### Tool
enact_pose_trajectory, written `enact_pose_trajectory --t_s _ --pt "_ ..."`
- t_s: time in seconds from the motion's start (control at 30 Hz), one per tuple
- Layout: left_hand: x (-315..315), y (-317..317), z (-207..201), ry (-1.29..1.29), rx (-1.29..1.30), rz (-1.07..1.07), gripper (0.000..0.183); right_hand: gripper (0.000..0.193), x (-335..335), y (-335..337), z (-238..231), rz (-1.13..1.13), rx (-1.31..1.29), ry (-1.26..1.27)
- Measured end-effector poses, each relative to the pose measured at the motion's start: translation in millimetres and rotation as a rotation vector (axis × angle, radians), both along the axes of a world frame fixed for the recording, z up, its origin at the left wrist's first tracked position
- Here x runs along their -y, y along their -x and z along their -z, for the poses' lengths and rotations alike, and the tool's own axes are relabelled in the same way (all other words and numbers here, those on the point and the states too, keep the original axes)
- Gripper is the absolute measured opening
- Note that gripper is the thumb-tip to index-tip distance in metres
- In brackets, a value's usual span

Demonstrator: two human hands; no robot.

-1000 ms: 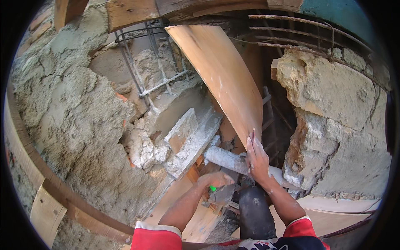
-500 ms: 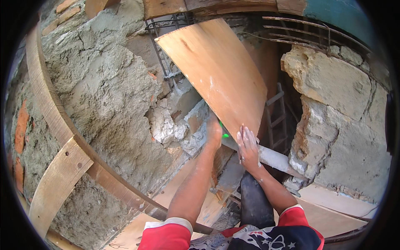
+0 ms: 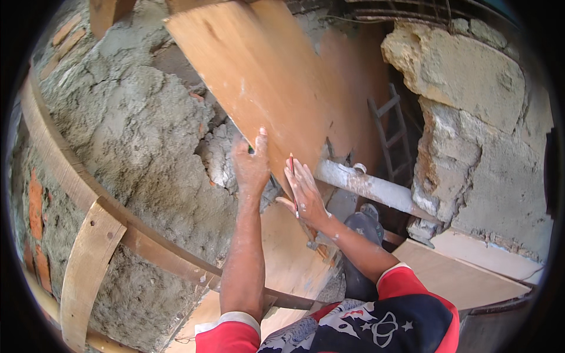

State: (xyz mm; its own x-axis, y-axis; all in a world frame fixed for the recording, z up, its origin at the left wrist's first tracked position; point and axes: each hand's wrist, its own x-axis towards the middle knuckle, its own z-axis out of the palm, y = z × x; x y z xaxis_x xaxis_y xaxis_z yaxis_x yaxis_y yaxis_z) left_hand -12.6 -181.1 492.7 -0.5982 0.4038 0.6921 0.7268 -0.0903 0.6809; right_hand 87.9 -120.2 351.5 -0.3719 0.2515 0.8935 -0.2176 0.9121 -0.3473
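A large brown plywood board (image 3: 268,76) leans up against the rough mortar wall (image 3: 135,135). My left hand (image 3: 251,165) grips the board's lower left edge, with a small green thing between the fingers and the edge. My right hand (image 3: 304,189) rests flat on the board's lower part, fingers spread, with a red pencil (image 3: 292,176) held between them, tip up against the wood.
A grey pipe (image 3: 368,185) runs across just right of my hands. A ladder (image 3: 393,129) stands in the dark gap behind. A cracked masonry block wall (image 3: 477,112) rises at right. Curved timber formwork (image 3: 88,212) crosses lower left. More plywood (image 3: 465,276) lies lower right.
The view has tilted up and closer to the board. My left hand has risen to clasp the board's edge; my right hand stays flat on the board, the pencil now visible.
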Motion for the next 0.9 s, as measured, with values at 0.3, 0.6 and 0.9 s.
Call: enact_pose_trajectory --t_s 0.3,0.6,0.9 --pt "52.2 -55.0 -44.2 0.102 0.102 -0.08 0.034 0.066 33.6 -16.1 7.0 -0.084 -0.145 0.522" --pt "149.0 -122.5 -69.7 0.262 -0.061 -0.15 0.027 0.073 -0.7 -15.0 56.3 0.029 -0.133 1.245" --pt "211.9 -151.1 -57.8 0.285 -0.218 -0.126 0.025 0.085 1.3 12.0 47.1 -0.242 -0.185 1.466"
